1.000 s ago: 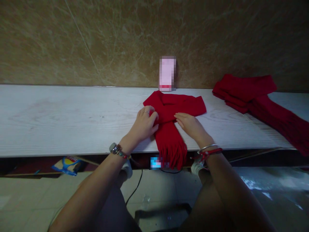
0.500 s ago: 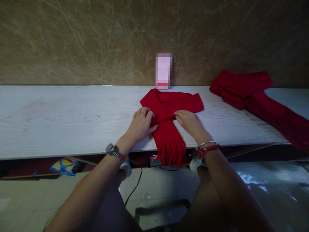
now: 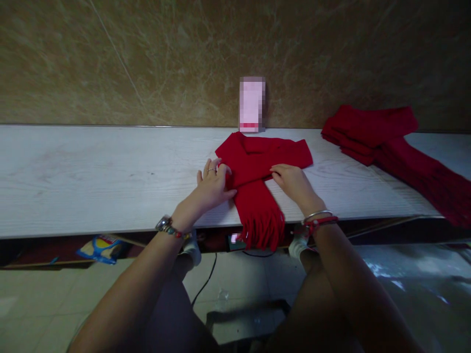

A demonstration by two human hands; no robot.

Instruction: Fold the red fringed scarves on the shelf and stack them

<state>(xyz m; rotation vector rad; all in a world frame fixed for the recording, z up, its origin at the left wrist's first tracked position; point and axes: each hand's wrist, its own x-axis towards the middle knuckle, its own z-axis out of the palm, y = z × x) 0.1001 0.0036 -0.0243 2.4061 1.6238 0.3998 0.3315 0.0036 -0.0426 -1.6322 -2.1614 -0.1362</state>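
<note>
A red fringed scarf (image 3: 253, 169) lies folded in a crossed loop on the white wood-grain table (image 3: 91, 181), its fringe hanging over the front edge. At the scarf's left side is my left hand (image 3: 211, 189), fingers spread and curved, the fingertips by its edge. My right hand (image 3: 294, 182) pinches the lower edge of the crossing band on the right. Its thumb and forefinger are pressed together on the cloth.
More folded red scarves (image 3: 371, 137) lie at the right, fringes over the front edge. A blurred pink box-like object (image 3: 252, 105) stands against the marble-patterned wall (image 3: 165, 63). Under the tabletop are a blue and yellow packet (image 3: 101, 249) and a small screen (image 3: 235, 240).
My left hand has shifted slightly left and its fingers have spread apart, coming off the scarf's top. My right hand stays at the band's edge. The view has tilted slightly.
</note>
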